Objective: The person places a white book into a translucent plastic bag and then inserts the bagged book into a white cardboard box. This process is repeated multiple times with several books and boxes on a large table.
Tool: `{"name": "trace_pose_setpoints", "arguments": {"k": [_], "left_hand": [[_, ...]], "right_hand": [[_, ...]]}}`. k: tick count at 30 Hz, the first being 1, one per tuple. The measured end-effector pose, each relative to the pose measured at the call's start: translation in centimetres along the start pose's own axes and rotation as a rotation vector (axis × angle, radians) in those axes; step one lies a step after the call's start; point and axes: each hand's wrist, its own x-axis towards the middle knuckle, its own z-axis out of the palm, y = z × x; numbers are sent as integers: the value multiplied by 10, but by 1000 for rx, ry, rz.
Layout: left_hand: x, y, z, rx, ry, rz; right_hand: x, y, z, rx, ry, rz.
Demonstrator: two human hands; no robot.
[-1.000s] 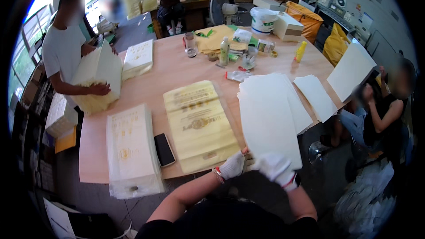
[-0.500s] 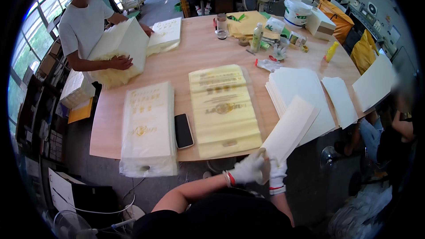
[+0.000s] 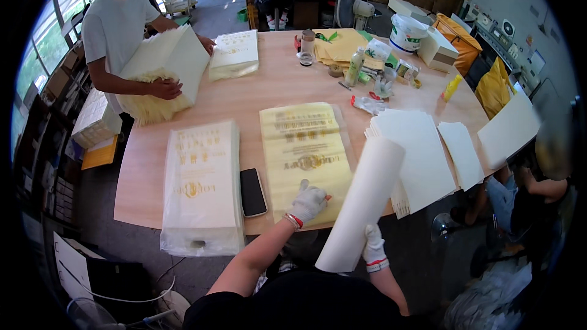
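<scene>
My right hand (image 3: 374,245), in a white glove with a red-trimmed cuff, grips the lower right edge of a curved white sheet (image 3: 364,205) that tilts up over the table's front edge. Gloved as well, my left hand (image 3: 309,203) rests on the lower part of a stack of yellowish printed plastic bags (image 3: 302,137), with thumb and fingers apart. One bare fingertip pokes out of that glove. Left of the bags lies a black phone (image 3: 252,192). Beyond it is a thick pile of whitish bags with gold print (image 3: 202,177).
White sheets (image 3: 422,153) lie stacked at the right, beside a narrower stack (image 3: 460,150). Bottles, tape and a spare glove (image 3: 369,105) clutter the back right, near a white bucket (image 3: 408,32). A co-worker (image 3: 116,30) at the far left holds a large bag stack (image 3: 174,55).
My left hand has left the white sheet and moved left onto the yellowish bags. The sheet, still in my right hand, now stands more upright and bows into a curve.
</scene>
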Motion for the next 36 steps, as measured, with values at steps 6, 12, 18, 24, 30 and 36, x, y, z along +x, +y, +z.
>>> {"name": "trace_pose_setpoints", "arguments": {"k": [6,12,18,24,30,36], "left_hand": [[-9,-46,29,-659,130,-127],[42,-92,-22,-1850,293,-843],[69,-59,-17,-1432,-81,-608],[45,85,-20,-355,146,290],[28,103,-8,-469,-129,4],[-7,-5,46,95,276,289]], "right_hand": [[67,37,48,153,101,-32],[48,13,-13,-238,245,-43],[-9,-63,-14,-1470,66,-416],[7,-56,3,-1958,-40,253],[82,45,-107,-1169,271,-85],[133,35,-38,-1597,468,-41]]}}
